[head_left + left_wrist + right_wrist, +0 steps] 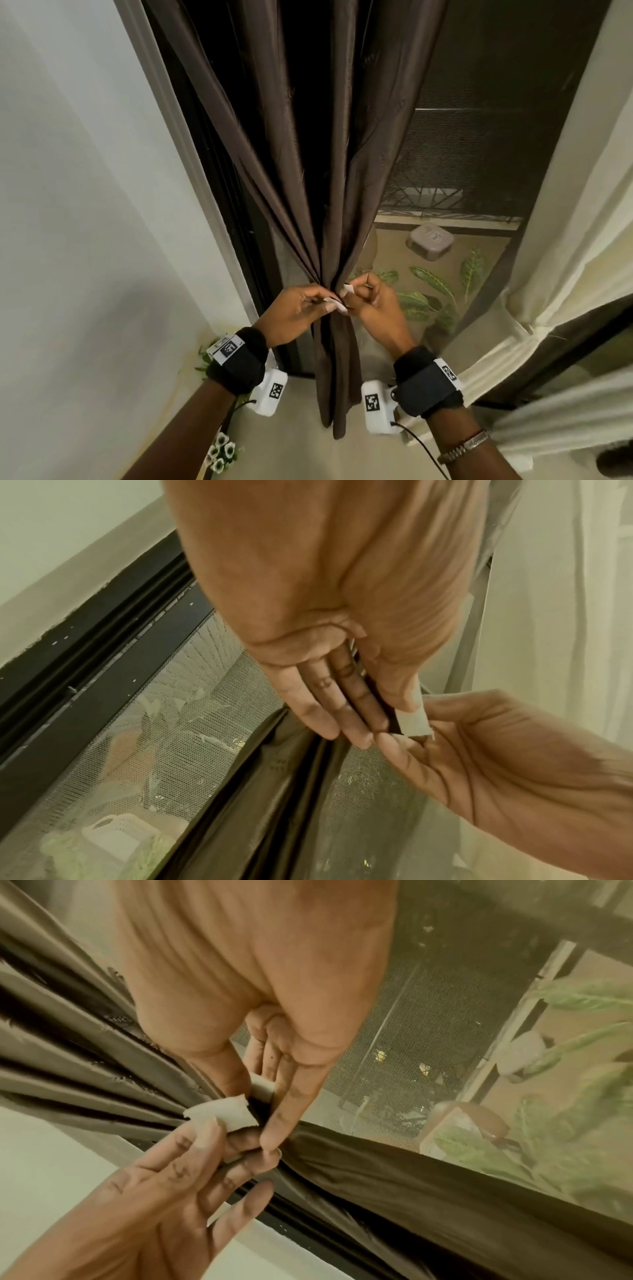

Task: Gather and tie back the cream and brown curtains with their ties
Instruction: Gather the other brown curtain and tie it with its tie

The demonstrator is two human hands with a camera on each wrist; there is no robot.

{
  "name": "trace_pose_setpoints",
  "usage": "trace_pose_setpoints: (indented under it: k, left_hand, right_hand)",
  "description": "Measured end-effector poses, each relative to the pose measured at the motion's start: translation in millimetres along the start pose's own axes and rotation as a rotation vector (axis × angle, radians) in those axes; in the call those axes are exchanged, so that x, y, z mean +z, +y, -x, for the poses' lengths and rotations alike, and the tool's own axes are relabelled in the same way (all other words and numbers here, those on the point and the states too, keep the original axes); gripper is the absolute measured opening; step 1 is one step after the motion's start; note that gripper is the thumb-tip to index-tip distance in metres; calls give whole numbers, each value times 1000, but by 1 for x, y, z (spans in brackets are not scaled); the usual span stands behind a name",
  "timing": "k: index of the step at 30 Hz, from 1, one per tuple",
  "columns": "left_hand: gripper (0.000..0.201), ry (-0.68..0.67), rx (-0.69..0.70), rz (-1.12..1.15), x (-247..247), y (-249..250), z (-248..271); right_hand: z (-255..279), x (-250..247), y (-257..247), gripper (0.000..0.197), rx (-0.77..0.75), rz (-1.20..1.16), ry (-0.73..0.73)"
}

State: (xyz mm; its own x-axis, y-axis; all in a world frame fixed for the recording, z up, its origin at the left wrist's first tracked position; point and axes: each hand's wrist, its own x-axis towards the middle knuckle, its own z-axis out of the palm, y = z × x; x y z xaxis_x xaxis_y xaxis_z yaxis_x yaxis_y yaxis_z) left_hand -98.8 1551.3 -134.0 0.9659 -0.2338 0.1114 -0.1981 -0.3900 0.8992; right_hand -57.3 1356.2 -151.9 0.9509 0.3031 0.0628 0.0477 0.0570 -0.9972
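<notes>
The brown curtain [318, 178] hangs in front of me, bunched into a narrow waist between my hands. A pale cream tie [342, 306] wraps that waist with its two short ends sticking out. My left hand [330, 301] pinches one tie end [413, 723] between thumb and fingers. My right hand [349, 291] pinches the other tie end [262, 1088] just beside it; in the right wrist view the left hand's tie end [222, 1114] lies against the folds of the brown curtain [85, 1053]. The cream curtain [565, 240] hangs at the right, held by a cream band [496, 346].
A mesh screen [462, 154] in a dark frame stands behind the curtain, with leafy plants [431, 284] and a grey tub [430, 240] beyond it. A white wall [68, 205] is at the left. Small white flowers [221, 452] sit low by my left arm.
</notes>
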Motion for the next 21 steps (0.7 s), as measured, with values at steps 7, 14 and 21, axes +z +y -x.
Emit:
trace_pose_setpoints:
  k: [7,14,21]
  left_hand:
    - [17,196,149,-542,8,-8,2]
    - [21,163,202,-775,11,2,0]
    - [23,350,-15,-472,4,-6,-11]
  right_hand:
    - [-7,8,2,11,-32,51,-71]
    - [-13,14,3,18,-14,96,-57]
    - [-9,10,0,9,-143,346,68]
